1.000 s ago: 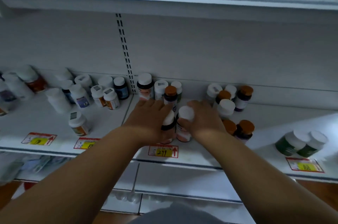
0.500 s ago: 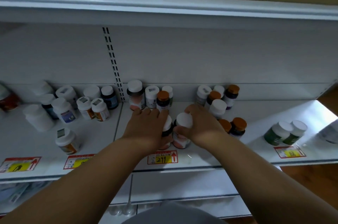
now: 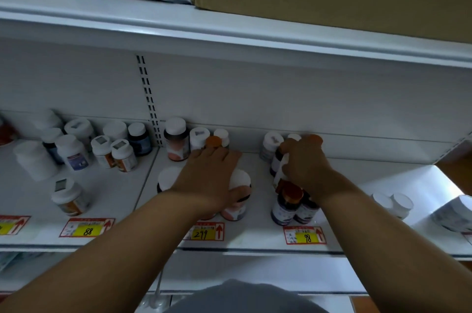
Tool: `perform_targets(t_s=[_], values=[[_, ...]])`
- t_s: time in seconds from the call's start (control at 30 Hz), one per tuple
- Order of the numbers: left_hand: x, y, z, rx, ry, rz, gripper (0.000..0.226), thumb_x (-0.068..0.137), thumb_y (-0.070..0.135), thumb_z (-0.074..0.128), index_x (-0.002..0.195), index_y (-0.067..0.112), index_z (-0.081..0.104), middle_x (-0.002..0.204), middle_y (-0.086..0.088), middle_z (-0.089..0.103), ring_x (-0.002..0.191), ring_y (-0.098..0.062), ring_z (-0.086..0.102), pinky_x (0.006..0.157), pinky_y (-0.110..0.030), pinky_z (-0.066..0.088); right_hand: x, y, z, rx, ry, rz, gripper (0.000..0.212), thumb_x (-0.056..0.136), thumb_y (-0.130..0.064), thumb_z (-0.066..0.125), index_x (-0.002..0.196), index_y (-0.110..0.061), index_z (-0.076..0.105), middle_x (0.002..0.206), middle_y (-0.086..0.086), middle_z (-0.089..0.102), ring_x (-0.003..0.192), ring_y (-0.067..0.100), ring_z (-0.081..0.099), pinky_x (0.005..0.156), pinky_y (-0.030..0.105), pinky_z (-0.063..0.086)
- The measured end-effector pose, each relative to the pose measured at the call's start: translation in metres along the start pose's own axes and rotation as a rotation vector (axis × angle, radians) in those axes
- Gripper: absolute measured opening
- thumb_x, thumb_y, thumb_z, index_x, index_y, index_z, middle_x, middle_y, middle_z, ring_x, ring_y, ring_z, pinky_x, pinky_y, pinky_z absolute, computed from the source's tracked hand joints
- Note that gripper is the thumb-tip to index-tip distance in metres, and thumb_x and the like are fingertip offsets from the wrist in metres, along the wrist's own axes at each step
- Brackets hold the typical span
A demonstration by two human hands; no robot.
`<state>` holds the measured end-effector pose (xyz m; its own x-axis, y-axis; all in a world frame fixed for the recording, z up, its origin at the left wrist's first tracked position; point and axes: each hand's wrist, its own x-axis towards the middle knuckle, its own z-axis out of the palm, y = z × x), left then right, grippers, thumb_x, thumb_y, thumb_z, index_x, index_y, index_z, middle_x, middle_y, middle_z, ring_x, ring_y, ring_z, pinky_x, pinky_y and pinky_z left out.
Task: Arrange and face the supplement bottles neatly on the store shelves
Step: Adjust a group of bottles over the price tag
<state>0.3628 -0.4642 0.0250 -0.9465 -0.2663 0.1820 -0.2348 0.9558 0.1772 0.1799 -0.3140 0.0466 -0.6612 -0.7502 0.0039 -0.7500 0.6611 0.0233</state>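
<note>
My left hand lies flat over two white-capped bottles with pink labels at the shelf front, above the 299 price tag. My right hand is closed around a tilted white-capped bottle in the cluster further right. Two dark bottles with orange caps stand just in front of that hand, above the 98 tag. More bottles stand along the back wall.
Several white-capped bottles crowd the left shelf section, one alone near the 88 tag. Two white-capped bottles and a lying bottle sit at the right. The upper shelf carries cardboard boxes and a bag.
My right hand left the pink-label bottles and moved right to grip a bottle in the orange-cap cluster. My left hand stayed on the pink-label pair. The view shifted right and closer.
</note>
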Motion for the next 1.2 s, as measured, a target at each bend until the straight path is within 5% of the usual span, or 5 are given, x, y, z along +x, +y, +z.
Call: perform_targets(t_s=[0.33, 0.53, 0.77, 1.07, 1.2], values=[[0.007, 0.013, 0.004, -0.085, 0.055, 0.059, 0.070, 0.085, 0.068, 0.044, 0.142, 0.026, 0.038, 0.137, 0.000, 0.047, 0.130, -0.024, 0.034, 0.103, -0.035, 0.020, -0.005, 0.001, 0.001, 0.156, -0.020, 0.067, 0.027, 0.095, -0.023, 0.049, 0.121, -0.017, 0.054, 0.119, 0.014, 0.050, 0.104, 0.034, 0.053, 0.085, 0.040, 0.049], [0.011, 0.008, -0.008, -0.154, 0.033, 0.035, 0.081, 0.083, 0.073, 0.042, 0.147, 0.025, 0.029, 0.143, -0.002, 0.041, 0.134, -0.025, 0.029, 0.110, -0.037, 0.022, -0.010, -0.005, -0.038, 0.218, 0.381, -0.103, 0.033, 0.101, -0.024, 0.042, 0.124, -0.004, 0.056, 0.112, 0.016, 0.062, 0.101, 0.031, 0.055, 0.090, 0.036, 0.040], [-0.016, 0.011, -0.029, -0.545, 0.013, -0.052, 0.070, 0.075, 0.070, 0.060, 0.135, 0.039, 0.042, 0.110, 0.022, 0.051, 0.104, 0.003, 0.050, 0.085, -0.017, 0.042, -0.044, -0.062, -0.058, 1.024, 0.542, 0.207, 0.025, 0.092, -0.053, 0.050, 0.079, -0.033, 0.057, 0.081, -0.015, 0.060, 0.077, -0.004, 0.057, 0.062, 0.015, 0.043], [-0.117, 0.019, -0.045, -0.938, 0.078, -0.298, 0.061, 0.066, 0.062, 0.075, 0.117, 0.038, 0.052, 0.104, 0.016, 0.068, 0.092, 0.000, 0.065, 0.081, -0.030, 0.055, -0.075, -0.162, -0.056, 1.245, 0.427, -0.025, 0.032, 0.087, -0.052, 0.059, 0.072, -0.025, 0.050, 0.063, -0.010, 0.056, 0.055, -0.006, 0.054, 0.045, 0.006, 0.036], [-0.161, 0.018, -0.043, -1.163, 0.217, -0.465, 0.040, 0.076, 0.027, 0.075, 0.112, 0.022, 0.059, 0.094, 0.007, 0.072, 0.084, -0.009, 0.068, 0.074, -0.023, 0.051, -0.094, -0.190, -0.051, 1.418, -0.001, -0.197, 0.023, 0.091, -0.057, 0.047, 0.095, -0.038, 0.059, 0.093, -0.010, 0.067, 0.084, 0.009, 0.067, 0.068, 0.027, 0.055]])
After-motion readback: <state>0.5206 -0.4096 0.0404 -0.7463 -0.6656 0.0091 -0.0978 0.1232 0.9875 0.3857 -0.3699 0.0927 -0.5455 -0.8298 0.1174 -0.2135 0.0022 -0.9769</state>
